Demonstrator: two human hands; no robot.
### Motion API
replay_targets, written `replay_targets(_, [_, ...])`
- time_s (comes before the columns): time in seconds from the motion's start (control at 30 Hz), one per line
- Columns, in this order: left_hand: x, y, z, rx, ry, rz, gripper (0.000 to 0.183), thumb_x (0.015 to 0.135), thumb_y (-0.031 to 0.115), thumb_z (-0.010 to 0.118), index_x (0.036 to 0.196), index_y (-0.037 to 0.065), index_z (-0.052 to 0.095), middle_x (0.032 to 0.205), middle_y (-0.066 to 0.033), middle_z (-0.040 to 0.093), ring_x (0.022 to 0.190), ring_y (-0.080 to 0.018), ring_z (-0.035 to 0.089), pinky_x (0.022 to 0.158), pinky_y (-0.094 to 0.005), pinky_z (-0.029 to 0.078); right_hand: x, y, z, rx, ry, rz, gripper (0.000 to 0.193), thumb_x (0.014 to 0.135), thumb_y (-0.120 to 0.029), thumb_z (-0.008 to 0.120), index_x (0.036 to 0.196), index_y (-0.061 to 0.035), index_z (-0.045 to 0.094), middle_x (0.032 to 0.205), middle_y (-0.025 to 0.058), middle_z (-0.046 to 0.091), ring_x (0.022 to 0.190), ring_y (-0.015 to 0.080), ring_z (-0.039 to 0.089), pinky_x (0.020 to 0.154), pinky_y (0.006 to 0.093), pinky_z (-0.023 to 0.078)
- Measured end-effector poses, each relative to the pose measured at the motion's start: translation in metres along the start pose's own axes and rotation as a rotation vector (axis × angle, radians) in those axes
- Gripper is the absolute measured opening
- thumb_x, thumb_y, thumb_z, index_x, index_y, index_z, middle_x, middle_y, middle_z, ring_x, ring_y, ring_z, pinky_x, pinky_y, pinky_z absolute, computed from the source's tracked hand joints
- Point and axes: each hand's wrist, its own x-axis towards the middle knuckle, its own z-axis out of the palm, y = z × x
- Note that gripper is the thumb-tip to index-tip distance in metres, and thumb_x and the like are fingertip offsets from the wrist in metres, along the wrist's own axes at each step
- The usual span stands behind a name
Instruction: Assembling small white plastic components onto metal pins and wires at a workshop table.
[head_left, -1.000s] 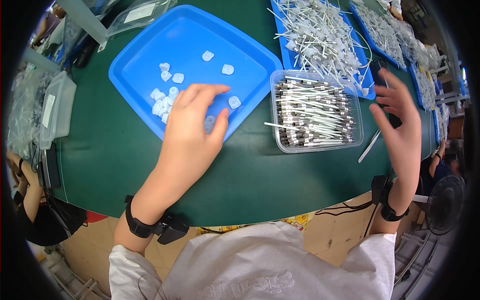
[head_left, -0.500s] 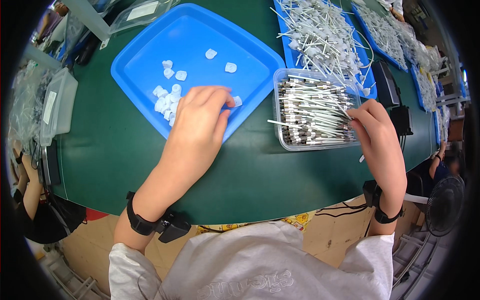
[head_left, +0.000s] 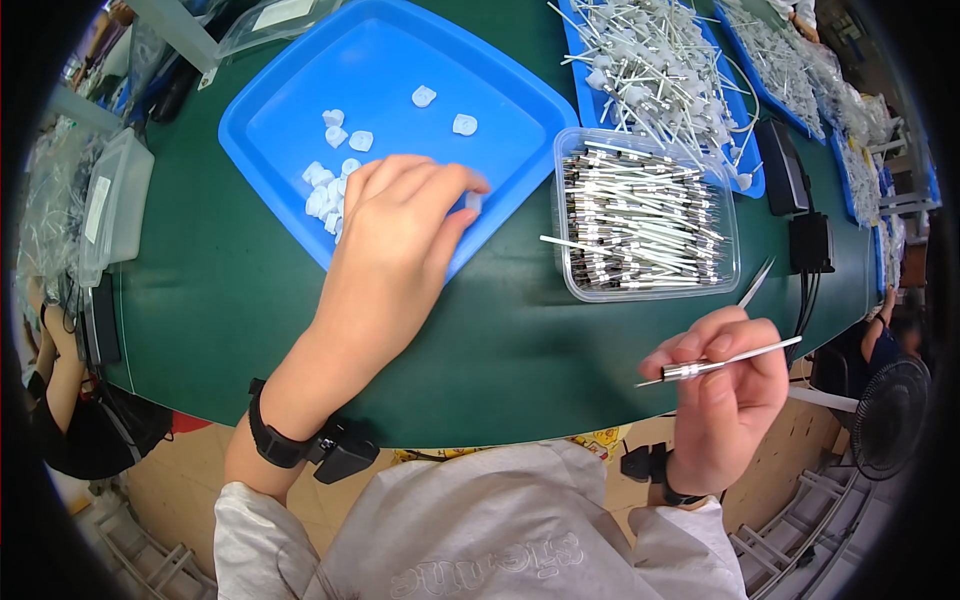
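Over the near right part of the blue tray, my left hand has its thumb and index finger closed around a small white plastic cap; its fingertips are slightly blurred. More white caps lie in the tray beside that hand. My right hand, palm turned up near the table's front edge, pinches a thin white cable with a metal connector. A bare pin points left from the connector, and the cable's tail points right. Beyond that hand, a clear plastic box holds many similar connector cables.
Behind the clear box stands a blue tray piled with cables bearing white caps. Tweezers lie right of the box, near a black device. A clear container stands at the left. Other people's arms show at both sides.
My right hand has come from the clear box toward me, bringing out a connector cable. My left fingers have shifted slightly right and closed about the cap beside them.
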Motion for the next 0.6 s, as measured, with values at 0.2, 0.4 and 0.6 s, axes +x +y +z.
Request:
replay_targets(0.2, [-0.001,0.032,-0.011,-1.493,-0.105,-0.191,0.024,0.063,-0.012,0.064,0.084,-0.003,0.055,0.088,-0.0150,0.057,0.085,-0.0241,0.058,0.076,-0.0333,0.048,-0.006,0.009,0.006,0.129,-0.018,-0.087,0.012,0.078,0.002,0.050,0.089,0.0045,0.044,0.086,0.0187,0.050,0.075,0.0318,0.060,0.067,0.0426,0.053])
replay_targets(0.4, [-0.010,0.034,-0.005,-1.729,-0.335,-0.192,0.027,0.058,-0.012,0.068,0.081,-0.003,0.056,0.090,-0.0188,0.056,0.082,-0.0261,0.059,0.071,-0.0361,0.051,-0.006,0.017,0.004,0.125,-0.093,-0.275,0.016,0.074,0.006,0.052,0.088,0.0028,0.046,0.087,0.0201,0.051,0.075,0.0318,0.060,0.066,0.0401,0.053])
replay_targets(0.6, [-0.011,0.034,-0.002,-1.815,-0.361,-0.156,0.029,0.055,-0.012,0.070,0.080,-0.002,0.058,0.087,-0.0191,0.058,0.082,-0.0263,0.060,0.077,-0.0375,0.049,-0.002,0.014,0.008,-0.204,-0.166,-0.370,0.018,0.079,-0.016,0.060,0.078,-0.0109,0.042,0.081,0.0047,0.049,0.065,0.0191,0.054,0.058,0.0338,0.045])
